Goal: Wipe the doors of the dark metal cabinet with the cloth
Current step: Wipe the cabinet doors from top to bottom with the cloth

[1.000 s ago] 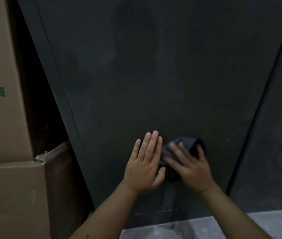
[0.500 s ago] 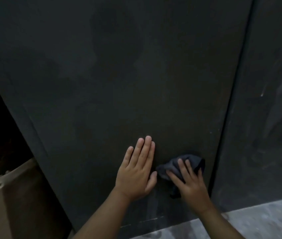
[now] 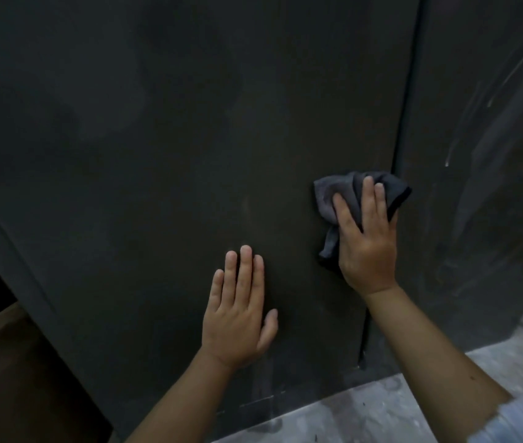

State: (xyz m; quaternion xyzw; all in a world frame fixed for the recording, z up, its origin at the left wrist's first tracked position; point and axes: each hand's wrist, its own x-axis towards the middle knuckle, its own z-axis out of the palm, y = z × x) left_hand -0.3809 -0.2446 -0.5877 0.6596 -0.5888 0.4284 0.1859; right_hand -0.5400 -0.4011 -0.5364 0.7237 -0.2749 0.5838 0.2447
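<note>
1. Head view, hands: right hand (image 3: 365, 247) presses a bunched grey cloth (image 3: 327, 199) flat against the left door (image 3: 158, 155), centre right of frame, beside the door seam (image 3: 409, 91). Left hand (image 3: 238, 318) lies open, empty, palm on the same door.
2. Progress: judged partway; the right door (image 3: 484, 123) shows pale streaks, likely unwiped.
3. Cabinet appearance: dark, matte, faintly smudged.

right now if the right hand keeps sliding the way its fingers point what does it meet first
The right hand points up the door. Only bare door panel lies ahead, alongside the seam between the doors; the way looks free.
</note>
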